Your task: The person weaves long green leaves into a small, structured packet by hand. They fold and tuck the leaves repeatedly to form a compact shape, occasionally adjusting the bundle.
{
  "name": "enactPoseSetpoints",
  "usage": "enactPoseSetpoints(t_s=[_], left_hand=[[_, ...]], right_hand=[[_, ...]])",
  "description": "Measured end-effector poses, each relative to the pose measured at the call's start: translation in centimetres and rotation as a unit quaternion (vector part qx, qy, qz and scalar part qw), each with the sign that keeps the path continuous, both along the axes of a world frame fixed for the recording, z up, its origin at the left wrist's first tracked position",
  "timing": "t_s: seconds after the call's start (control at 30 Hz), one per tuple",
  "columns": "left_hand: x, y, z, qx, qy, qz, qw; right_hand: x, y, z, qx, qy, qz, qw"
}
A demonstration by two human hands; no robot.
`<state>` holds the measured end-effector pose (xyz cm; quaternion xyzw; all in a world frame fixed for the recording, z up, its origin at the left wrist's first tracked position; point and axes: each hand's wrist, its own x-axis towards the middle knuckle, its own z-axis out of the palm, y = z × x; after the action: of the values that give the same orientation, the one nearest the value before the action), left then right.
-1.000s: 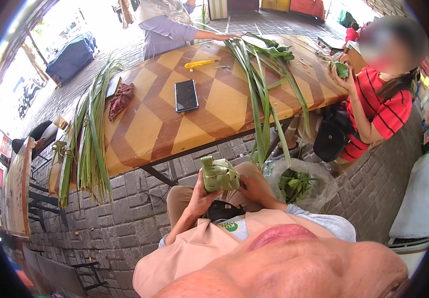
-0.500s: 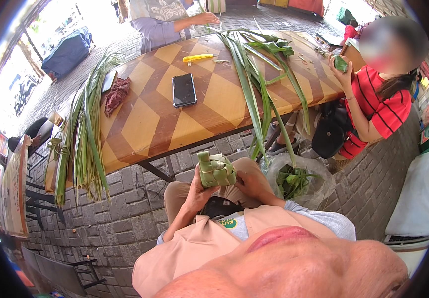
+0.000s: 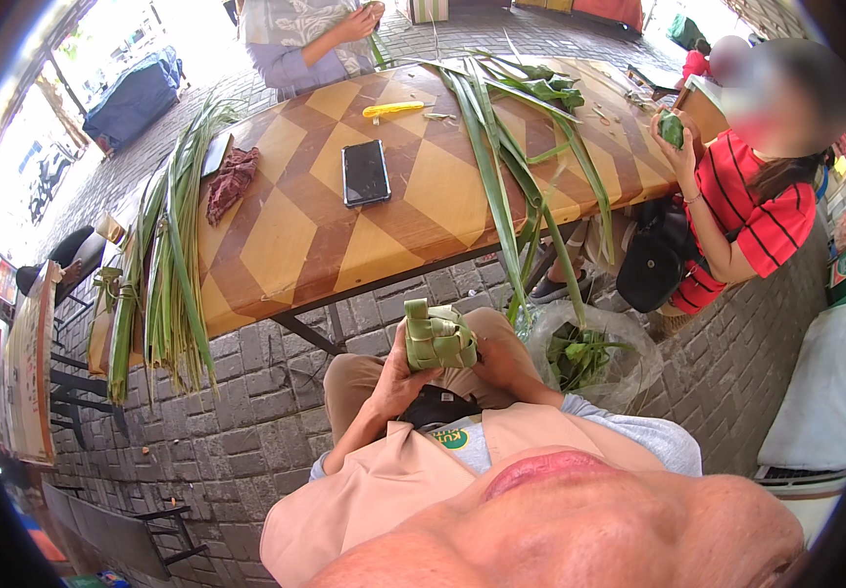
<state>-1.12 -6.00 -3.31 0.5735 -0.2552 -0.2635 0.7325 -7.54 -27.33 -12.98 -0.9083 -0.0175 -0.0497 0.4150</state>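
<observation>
Above my lap I hold a woven palm-leaf pouch (image 3: 442, 338), pale green and box-shaped, with a leaf loop standing up at its upper left. My left hand (image 3: 397, 380) grips it from the left and below. At its right side is my right hand (image 3: 504, 367), closed against the pouch; the fingertips are partly hidden behind it. Beyond my knees stands a table with a brown and yellow diamond pattern (image 3: 295, 245). Long green palm leaves (image 3: 486, 147) lie across its right part, their ends hanging over the near edge.
A leaf bundle (image 3: 173, 265) covers the table's left end, beside a dark red cloth (image 3: 232, 186). A phone (image 3: 365, 174) and a yellow cutter (image 3: 393, 109) lie mid-table. A plastic bag of leaf scraps (image 3: 589, 363) sits right of my knees. A person in red stripes (image 3: 751, 206) holds a green leaf piece.
The pouch and both my hands have shifted slightly right. Across the table, a person's reaching hand has drawn back to the chest, with a leaf strip hanging below it.
</observation>
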Motion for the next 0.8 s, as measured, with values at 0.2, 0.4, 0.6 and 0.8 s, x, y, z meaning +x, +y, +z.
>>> enactPoseSetpoints(t_s=[0.2, 0.4, 0.6, 0.8], left_hand=[[0.0, 0.1, 0.0, -0.001, 0.007, -0.011, 1.000], [0.0, 0.3, -0.1, 0.034, -0.002, -0.007, 0.999], [-0.2, 0.2, 1.0, 0.029, 0.023, -0.004, 0.999], [0.1, 0.8, 0.9, 0.023, 0.017, 0.041, 0.999]], right_hand=[[0.1, 0.0, -0.1, -0.018, -0.025, -0.005, 0.999], [0.0, 0.0, 0.4, -0.039, -0.023, 0.000, 0.999], [0.0, 0.1, 1.1, -0.075, -0.015, 0.000, 0.997], [0.3, 0.2, 0.8, -0.045, -0.001, 0.006, 0.999]])
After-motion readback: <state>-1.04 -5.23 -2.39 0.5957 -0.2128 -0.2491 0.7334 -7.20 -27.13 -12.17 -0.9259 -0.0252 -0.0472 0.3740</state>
